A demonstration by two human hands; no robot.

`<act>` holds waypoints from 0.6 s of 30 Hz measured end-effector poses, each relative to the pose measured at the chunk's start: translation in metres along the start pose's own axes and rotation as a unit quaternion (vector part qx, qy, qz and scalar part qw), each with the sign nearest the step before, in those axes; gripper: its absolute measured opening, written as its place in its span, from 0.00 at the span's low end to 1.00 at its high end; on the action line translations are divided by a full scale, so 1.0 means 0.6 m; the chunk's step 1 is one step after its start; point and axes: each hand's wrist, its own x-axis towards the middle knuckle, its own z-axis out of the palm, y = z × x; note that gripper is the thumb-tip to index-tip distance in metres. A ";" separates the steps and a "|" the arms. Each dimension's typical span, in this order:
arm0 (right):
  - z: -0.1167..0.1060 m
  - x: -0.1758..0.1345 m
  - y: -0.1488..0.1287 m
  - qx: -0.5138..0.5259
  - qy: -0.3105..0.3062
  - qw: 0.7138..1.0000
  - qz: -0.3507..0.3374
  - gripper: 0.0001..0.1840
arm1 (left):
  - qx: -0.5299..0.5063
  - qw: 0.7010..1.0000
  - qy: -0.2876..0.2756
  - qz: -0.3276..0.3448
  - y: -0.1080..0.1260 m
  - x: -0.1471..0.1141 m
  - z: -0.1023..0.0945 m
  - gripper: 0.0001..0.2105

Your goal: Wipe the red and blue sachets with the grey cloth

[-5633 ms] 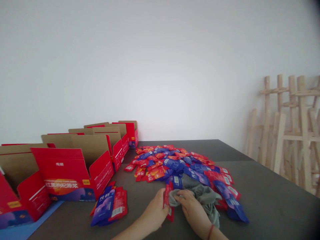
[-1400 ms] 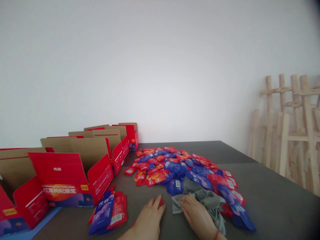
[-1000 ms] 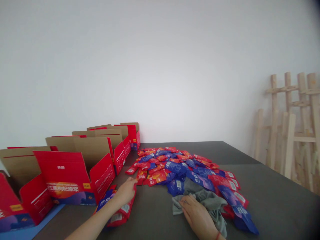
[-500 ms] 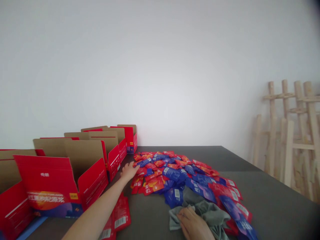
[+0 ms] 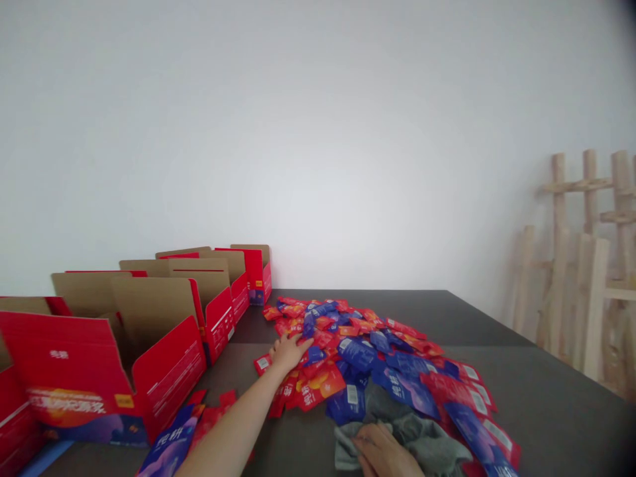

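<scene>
Soft light brightens the wall [image 5: 338, 172], the top right corner dark

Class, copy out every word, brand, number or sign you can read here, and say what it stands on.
"纯", next character unclear: blue pouch at lower left.
"纯", next character unclear: blue pouch in the pile.
Too blurred for certainty: white lettering on the red box and orange-red pouch.
Too small: box's yellow label and side print; barcode label digits.
</scene>
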 end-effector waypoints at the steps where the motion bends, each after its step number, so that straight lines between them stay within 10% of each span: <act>1: -0.014 0.002 -0.010 0.009 -0.009 1.000 0.014 0.17 | 0.002 1.000 0.000 -0.004 0.013 -0.009 0.004 0.30; 8: -0.073 0.009 -0.062 0.039 -0.035 0.997 0.058 0.14 | 0.025 0.999 -0.024 0.020 0.065 -0.070 -0.002 0.22; 15: -0.106 0.021 -0.077 0.020 -0.063 0.995 0.071 0.10 | 0.057 0.978 -0.080 0.183 0.020 -0.175 -0.048 0.33; 18: -0.144 0.035 -0.079 0.011 -0.042 0.994 0.101 0.12 | 0.067 0.965 -0.056 0.248 0.008 -0.216 -0.068 0.23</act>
